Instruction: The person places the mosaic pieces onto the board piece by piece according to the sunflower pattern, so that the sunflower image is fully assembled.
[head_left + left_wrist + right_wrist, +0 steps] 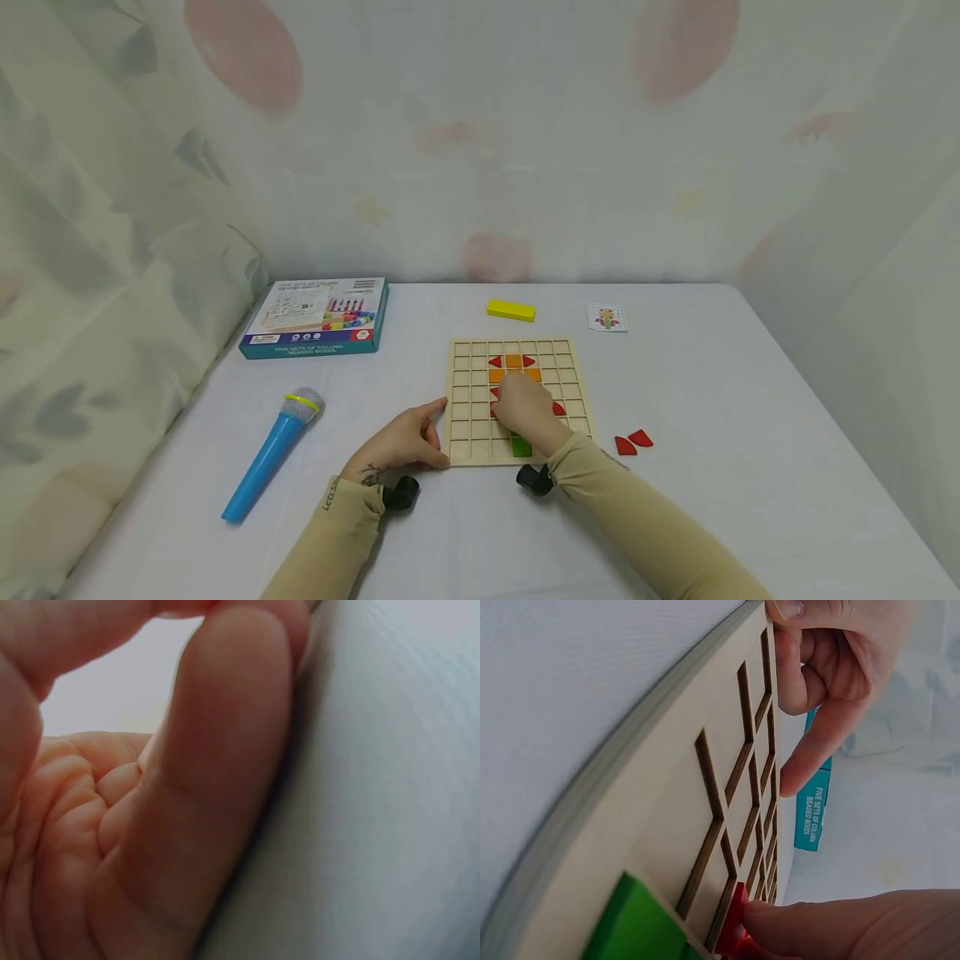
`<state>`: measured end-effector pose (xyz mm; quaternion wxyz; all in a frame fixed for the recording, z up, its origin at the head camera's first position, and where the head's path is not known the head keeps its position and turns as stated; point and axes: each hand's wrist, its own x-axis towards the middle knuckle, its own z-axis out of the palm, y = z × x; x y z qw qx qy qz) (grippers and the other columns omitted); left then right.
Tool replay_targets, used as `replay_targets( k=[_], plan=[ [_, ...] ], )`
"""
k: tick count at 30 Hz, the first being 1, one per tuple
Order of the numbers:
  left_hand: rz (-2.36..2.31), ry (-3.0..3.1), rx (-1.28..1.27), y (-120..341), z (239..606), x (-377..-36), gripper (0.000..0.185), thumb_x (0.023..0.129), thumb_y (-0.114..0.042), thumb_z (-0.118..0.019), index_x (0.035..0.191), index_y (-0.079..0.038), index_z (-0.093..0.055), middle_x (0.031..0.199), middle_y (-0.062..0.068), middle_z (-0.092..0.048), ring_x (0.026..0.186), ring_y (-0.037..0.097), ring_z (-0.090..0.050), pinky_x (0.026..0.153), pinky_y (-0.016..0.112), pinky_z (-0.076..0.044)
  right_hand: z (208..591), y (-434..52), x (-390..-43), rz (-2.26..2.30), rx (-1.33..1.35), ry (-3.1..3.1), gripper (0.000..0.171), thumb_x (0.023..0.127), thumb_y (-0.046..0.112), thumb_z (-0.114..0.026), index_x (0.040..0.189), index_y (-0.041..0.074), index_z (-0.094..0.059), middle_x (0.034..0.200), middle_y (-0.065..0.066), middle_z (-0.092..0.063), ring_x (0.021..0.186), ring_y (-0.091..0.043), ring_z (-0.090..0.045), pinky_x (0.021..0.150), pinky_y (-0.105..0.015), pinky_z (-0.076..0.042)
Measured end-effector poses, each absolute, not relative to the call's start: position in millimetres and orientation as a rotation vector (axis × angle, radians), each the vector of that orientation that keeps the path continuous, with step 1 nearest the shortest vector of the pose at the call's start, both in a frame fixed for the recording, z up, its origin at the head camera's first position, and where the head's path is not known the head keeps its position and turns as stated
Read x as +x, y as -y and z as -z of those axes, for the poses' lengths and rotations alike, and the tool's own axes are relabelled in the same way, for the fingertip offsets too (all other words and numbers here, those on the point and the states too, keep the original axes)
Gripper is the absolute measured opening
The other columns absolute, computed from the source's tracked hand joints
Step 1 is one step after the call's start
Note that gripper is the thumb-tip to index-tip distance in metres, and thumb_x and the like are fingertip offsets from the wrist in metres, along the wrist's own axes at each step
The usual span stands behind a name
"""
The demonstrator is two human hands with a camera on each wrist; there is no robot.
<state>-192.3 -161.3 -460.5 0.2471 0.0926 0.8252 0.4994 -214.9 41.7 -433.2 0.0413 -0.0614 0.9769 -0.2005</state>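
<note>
A wooden grid board [468,400] lies on the white table, with red, orange and green pieces set in its cells. My right hand [525,412] is over the board's middle, and its fingertips [832,922] pinch a red piece [733,924] in a cell just past a green piece [634,926]. My left hand [405,440] holds the board's left edge near the front corner. Its thumb [791,609] is on the edge and its fingers are curled beside it. The left wrist view shows only its curled fingers [217,750] on the table.
Two loose red pieces [633,442] lie right of the board. Behind the board are a yellow block [511,310] and a small pattern card [607,317]. A teal box [318,318] and a blue toy microphone [270,452] lie to the left. A curtain surrounds the table.
</note>
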Motion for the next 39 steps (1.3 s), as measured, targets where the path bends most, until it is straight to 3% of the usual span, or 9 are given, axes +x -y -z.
replay_targets(
  k=[9,12,18,24,31,39],
  plan=[
    [-1.343,-2.259,0.264,162,462,-194,0.100,0.054,-0.008,-0.080,0.138,-0.011,-0.025,0.065,0.007,-0.053,0.053,0.015,-0.049,0.047,0.027,-0.040,431,-42,-212,0.481,-0.219,-3.036,0.033,0.077,0.020,-0.061,0.050,0.014,-0.042,0.049,0.004,-0.030,0.041,-0.011,-0.035,0.035,-0.025,-0.027],
    [-1.343,-2.251,0.256,162,462,-194,0.101,0.053,-0.009,-0.080,0.138,-0.011,-0.025,0.065,0.007,-0.053,0.053,0.014,-0.048,0.047,0.026,-0.040,424,-53,-212,0.547,-0.202,-3.021,0.026,0.077,0.022,-0.059,0.054,0.014,-0.049,0.051,0.005,-0.037,0.044,-0.012,-0.038,0.037,-0.025,-0.028],
    [-1.354,-2.243,0.262,161,461,-194,0.101,0.054,-0.009,-0.080,0.138,-0.011,-0.024,0.065,0.008,-0.053,0.053,0.015,-0.049,0.047,0.026,-0.040,402,-108,-213,0.689,-0.051,-2.970,0.016,0.077,0.026,-0.061,0.075,0.011,-0.065,0.072,0.000,-0.059,0.059,-0.015,-0.051,0.045,-0.027,-0.037],
    [-1.321,-2.264,0.254,163,461,-194,0.100,0.054,-0.011,-0.080,0.138,-0.011,-0.025,0.066,0.007,-0.053,0.053,0.015,-0.049,0.047,0.027,-0.040,392,-172,-203,0.629,0.013,-2.940,0.023,0.076,0.018,-0.062,0.095,0.005,-0.065,0.091,-0.008,-0.062,0.074,-0.018,-0.055,0.053,-0.031,-0.042],
    [-1.314,-2.267,0.234,165,460,-193,0.101,0.054,-0.014,-0.081,0.138,-0.011,-0.025,0.067,0.007,-0.053,0.055,0.016,-0.050,0.049,0.027,-0.040,406,-214,-180,0.505,0.098,-2.841,0.026,0.073,0.015,-0.063,0.096,0.003,-0.063,0.084,-0.007,-0.059,0.068,-0.018,-0.051,0.051,-0.031,-0.040],
    [-1.322,-2.263,0.254,163,462,-194,0.100,0.055,-0.012,-0.080,0.138,-0.011,-0.025,0.066,0.007,-0.053,0.054,0.016,-0.049,0.048,0.027,-0.041,425,-226,-164,0.495,0.080,-2.823,0.022,0.071,0.013,-0.066,0.091,0.005,-0.064,0.079,-0.003,-0.060,0.067,-0.017,-0.051,0.051,-0.031,-0.039]
  ],
)
